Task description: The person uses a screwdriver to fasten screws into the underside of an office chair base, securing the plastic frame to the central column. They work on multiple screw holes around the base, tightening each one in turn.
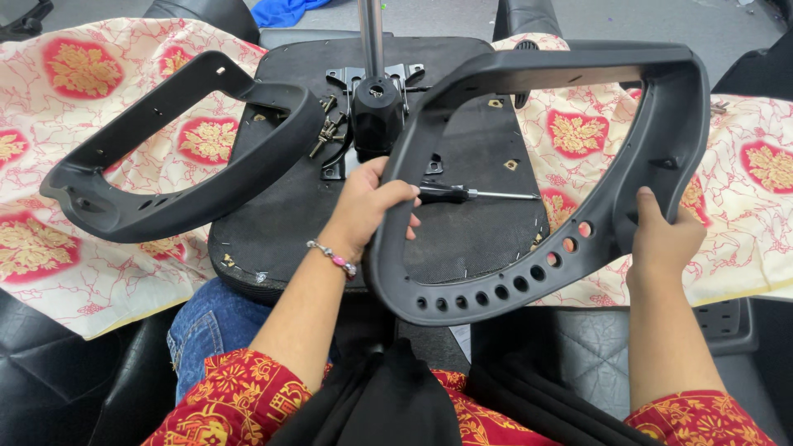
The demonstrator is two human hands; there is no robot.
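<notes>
I hold a black plastic chair armrest loop (529,70) up over an upturned black seat base (281,198). My left hand (368,206) grips the loop's left side. My right hand (661,239) grips its right side, near a row of round holes (504,289). Under the loop, a black-handled screwdriver (462,194) lies on the seat base. A second black armrest (165,165) rests at the left, partly on the seat base. Loose bolts (326,132) lie beside the metal mechanism and gas cylinder (373,91) at the centre.
A cream cloth with red and gold flower patches (74,91) covers the surface on both sides. Black chair parts (49,363) sit at lower left and a blue cloth (285,10) at the top. My knees, in jeans, are below the seat base.
</notes>
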